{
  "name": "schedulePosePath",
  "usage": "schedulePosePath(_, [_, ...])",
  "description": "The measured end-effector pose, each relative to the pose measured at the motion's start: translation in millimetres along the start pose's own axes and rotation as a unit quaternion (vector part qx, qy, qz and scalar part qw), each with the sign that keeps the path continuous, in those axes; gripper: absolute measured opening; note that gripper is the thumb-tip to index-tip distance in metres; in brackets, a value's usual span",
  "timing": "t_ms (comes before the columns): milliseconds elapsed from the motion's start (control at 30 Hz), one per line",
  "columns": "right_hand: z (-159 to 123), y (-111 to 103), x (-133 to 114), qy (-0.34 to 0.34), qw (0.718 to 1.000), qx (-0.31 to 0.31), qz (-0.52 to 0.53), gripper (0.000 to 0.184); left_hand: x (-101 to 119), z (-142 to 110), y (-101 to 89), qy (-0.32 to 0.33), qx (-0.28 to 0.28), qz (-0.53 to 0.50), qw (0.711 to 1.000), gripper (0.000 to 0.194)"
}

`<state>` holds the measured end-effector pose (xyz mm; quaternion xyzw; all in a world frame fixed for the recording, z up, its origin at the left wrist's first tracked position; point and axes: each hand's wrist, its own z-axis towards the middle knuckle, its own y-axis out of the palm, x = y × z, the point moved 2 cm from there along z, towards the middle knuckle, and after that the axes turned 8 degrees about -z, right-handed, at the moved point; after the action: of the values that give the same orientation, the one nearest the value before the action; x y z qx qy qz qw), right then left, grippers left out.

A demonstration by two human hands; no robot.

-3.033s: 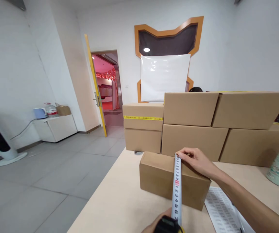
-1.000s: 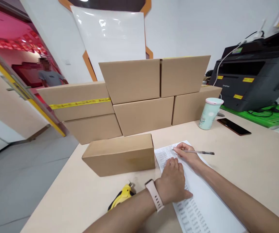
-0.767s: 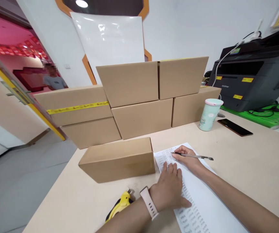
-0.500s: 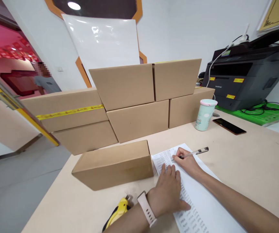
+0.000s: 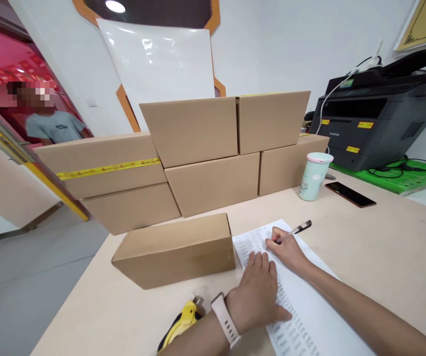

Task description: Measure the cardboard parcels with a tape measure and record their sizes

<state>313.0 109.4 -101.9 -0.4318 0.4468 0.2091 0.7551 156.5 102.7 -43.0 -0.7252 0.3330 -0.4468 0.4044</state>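
My right hand [image 5: 285, 248] grips a pen [image 5: 302, 227], its tip end down on a printed sheet of paper [image 5: 320, 316]. The pen's tip is hidden by my fingers. My left hand [image 5: 259, 291] lies flat on the same sheet, fingers stretched out, and wears a pale pink watch band on the wrist. A yellow and black tape measure [image 5: 183, 319] rests on the table, partly covered by my left forearm. Left of the paper sits a small closed cardboard box [image 5: 179, 259], close to the sheet's upper left edge.
Stacked cardboard boxes [image 5: 211, 185] line the table's far side, one with yellow tape. To the right stand a mint cup [image 5: 314, 179], a phone [image 5: 351, 194] and a black printer [image 5: 379, 118] by a green base. A person [image 5: 55, 126] is in the doorway at left.
Three seconds ago my hands held the tape measure across the small box; now it lies on the table and my right hand has the pen. The person in the doorway has come closer.
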Motion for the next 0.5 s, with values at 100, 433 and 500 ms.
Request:
schedulePosePath(100, [0.0, 0.5, 1.2, 0.001, 1.000, -0.003, -0.003, 0.023, 0.5, 0.2, 0.5, -0.003, 0.002, -0.004, 1.000, 0.097])
schedulePosePath(433, [-0.9, 1.9, 2.6, -0.008, 1.000, -0.001, -0.009, 0.024, -2.1, 2.1, 3.2, 0.001, 0.007, 0.002, 1.000, 0.097])
schedulePosePath(500, [-1.1, 1.9, 1.7, -0.011, 1.000, 0.001, -0.007, 0.024, -1.9, 1.6, 2.4, 0.002, 0.007, -0.001, 1.000, 0.097])
